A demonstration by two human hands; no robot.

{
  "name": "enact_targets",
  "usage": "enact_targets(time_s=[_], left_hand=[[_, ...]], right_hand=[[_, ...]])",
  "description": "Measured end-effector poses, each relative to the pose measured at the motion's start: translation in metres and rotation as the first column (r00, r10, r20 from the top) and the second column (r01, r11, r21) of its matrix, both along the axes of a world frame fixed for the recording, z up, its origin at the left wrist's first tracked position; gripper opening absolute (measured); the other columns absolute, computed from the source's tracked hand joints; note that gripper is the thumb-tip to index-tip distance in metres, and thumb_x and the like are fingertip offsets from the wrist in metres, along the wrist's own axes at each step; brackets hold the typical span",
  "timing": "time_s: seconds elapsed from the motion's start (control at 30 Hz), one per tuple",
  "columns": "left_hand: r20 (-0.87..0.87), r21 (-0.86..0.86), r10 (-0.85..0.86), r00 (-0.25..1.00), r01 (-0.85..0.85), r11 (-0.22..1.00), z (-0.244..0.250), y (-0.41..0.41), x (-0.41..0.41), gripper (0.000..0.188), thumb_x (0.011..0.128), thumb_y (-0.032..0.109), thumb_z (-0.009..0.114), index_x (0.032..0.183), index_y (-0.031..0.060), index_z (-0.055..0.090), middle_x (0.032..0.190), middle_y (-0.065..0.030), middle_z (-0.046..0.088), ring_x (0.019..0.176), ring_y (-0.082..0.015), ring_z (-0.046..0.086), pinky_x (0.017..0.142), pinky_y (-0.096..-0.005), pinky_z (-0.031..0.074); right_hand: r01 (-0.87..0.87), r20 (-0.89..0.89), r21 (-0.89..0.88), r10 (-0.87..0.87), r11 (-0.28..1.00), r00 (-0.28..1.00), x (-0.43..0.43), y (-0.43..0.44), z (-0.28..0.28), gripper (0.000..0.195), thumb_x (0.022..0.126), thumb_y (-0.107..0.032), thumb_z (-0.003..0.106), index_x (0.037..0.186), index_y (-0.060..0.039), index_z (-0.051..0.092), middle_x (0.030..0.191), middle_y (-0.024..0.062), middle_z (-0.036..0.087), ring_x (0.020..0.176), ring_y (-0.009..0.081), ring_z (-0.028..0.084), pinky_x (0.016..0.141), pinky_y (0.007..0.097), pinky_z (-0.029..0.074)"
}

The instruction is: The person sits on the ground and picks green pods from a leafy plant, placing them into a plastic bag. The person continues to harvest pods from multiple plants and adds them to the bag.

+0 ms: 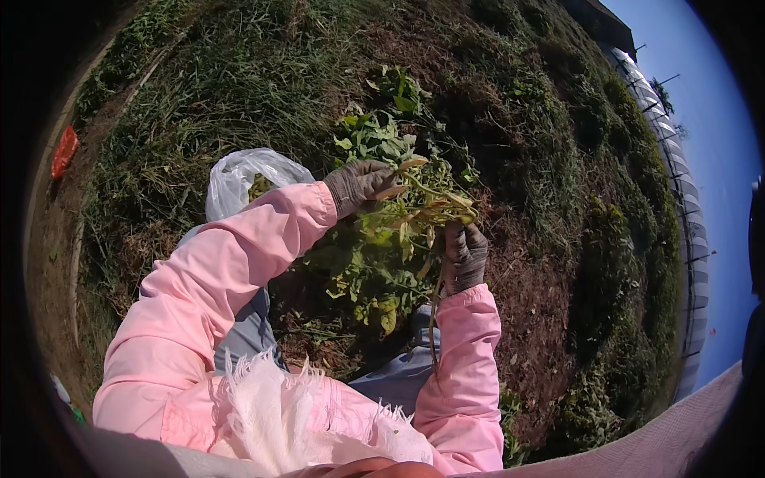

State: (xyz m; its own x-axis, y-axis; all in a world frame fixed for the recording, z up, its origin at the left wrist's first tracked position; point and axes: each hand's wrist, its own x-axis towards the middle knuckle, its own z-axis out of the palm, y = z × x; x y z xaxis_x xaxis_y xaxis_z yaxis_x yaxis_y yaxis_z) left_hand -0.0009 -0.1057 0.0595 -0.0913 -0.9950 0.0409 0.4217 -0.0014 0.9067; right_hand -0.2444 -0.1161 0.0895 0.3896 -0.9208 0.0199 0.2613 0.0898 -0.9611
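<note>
My left hand (361,186), in a dark work glove, is closed at a pale, yellowish bean pod (391,192) on the upper left of a plant. My right hand (462,254), gloved too, grips the stems of this uprooted bean plant (445,206), whose thin stalk hangs down past my right wrist. Several yellowing pods dangle between the two hands. Beside my left forearm stands an open translucent plastic bag (230,188) with greenish-yellow pods or leaves inside, partly hidden by my pink sleeve.
Leafy green plants (382,137) grow in front of me and below my hands. Cut grass (239,101) lies to the upper left, dry brown litter (526,322) to the right. An orange-red bag or cloth (64,152) is at the far left. A long plastic-covered greenhouse (675,173) borders the field.
</note>
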Motion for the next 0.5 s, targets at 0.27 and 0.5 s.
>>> enact_targets(time_s=[0.27, 0.5], left_hand=[[-0.367, 0.146, 0.076, 0.927, -0.023, 0.989, -0.017, -0.008, 0.029, 0.023, 0.091, 0.018, 0.053, 0.101, -0.0017, 0.059, 0.061, 0.0055, 0.044, 0.045, -0.0029, 0.036, 0.044, -0.0202, 0.034], [-0.174, 0.347, 0.317, 0.933, -0.243, 0.906, 0.013, 0.005, 0.03, 0.013, 0.087, 0.018, 0.059, 0.092, 0.007, 0.06, 0.063, 0.004, 0.052, 0.041, -0.0025, 0.039, 0.035, -0.0183, 0.031]], right_hand=[[-0.08, -0.241, -0.057, 0.064, 0.995, 0.968, 0.001, 0.006, 0.019, 0.036, 0.083, -0.042, 0.065, 0.073, -0.0079, 0.058, 0.058, -0.0041, 0.05, 0.049, 0.0071, 0.043, 0.046, 0.0239, 0.03], [-0.211, -0.304, -0.015, 0.197, 0.977, 0.932, -0.013, -0.002, 0.008, 0.028, 0.085, -0.027, 0.066, 0.098, -0.0028, 0.063, 0.074, -0.0044, 0.056, 0.058, 0.0067, 0.047, 0.051, 0.0216, 0.037]])
